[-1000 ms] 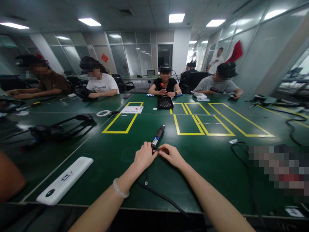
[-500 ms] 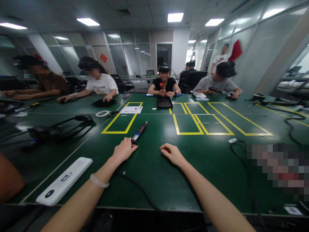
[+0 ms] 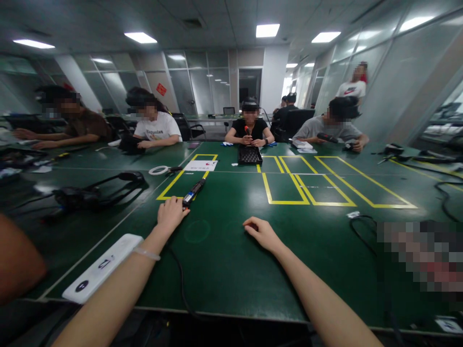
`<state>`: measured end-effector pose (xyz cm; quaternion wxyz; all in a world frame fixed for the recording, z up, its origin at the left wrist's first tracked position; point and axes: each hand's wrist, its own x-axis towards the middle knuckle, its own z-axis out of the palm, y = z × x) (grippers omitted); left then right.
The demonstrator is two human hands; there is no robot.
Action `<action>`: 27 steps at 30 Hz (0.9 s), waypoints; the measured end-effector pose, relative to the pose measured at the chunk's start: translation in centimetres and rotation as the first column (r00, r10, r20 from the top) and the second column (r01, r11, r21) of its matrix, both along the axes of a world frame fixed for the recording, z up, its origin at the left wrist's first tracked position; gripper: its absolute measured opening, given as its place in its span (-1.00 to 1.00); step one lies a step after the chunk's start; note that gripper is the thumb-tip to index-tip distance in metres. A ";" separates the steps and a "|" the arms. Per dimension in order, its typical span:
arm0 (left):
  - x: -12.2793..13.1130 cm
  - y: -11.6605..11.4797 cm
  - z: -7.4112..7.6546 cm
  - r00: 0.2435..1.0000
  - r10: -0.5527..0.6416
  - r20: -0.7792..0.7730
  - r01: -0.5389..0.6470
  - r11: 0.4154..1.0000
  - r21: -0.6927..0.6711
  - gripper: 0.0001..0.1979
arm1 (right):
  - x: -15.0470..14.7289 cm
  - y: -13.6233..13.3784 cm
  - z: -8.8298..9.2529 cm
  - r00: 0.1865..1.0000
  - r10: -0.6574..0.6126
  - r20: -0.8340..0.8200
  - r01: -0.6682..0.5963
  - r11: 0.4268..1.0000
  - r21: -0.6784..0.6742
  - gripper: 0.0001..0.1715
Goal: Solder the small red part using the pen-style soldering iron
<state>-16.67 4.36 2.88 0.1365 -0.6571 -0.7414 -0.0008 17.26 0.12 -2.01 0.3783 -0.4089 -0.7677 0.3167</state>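
Note:
My left hand (image 3: 170, 214) is closed round the rear end of an electric screwdriver (image 3: 193, 192). The screwdriver lies low over the green table, its metal tip pointing away and slightly right, across a corner of a yellow taped box. A black cable (image 3: 179, 270) runs from near my left wrist to the front edge. My right hand (image 3: 263, 233) rests on the tabletop with its fingers curled loosely together, and nothing shows in them. A white oblong case (image 3: 103, 267) with a handwritten label lies beside my left forearm, which partly covers it.
Yellow tape outlines (image 3: 285, 203) mark the green table (image 3: 224, 284). A black headset-like device (image 3: 68, 197) lies left, near a tape roll (image 3: 158, 170) and a white paper (image 3: 201, 166). Across the table a co-worker sits behind a black tray (image 3: 249, 156). Other people sit along both sides.
My left hand has moved left with the screwdriver, whose tip now reaches the taped box. The right hand stays put. A co-worker at the left has lifted a dark item off the table.

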 end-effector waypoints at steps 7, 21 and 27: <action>1.2 -1.5 -0.7 0.999 0.034 0.004 -0.034 0.998 0.061 -0.63 | -0.1 0.1 -0.1 1.000 0.003 0.014 -0.003 1.000 0.000 -0.83; 10.5 -2.0 0.5 0.443 -0.292 0.848 0.420 0.903 0.091 -0.67 | -0.3 0.0 0.1 1.000 0.009 -0.022 -0.009 1.000 -0.029 -0.81; 14.4 -3.3 -2.0 0.118 -0.241 0.963 0.634 0.765 0.114 -0.56 | -0.5 0.2 -0.2 0.986 0.059 -0.156 -0.068 0.996 -0.051 -0.65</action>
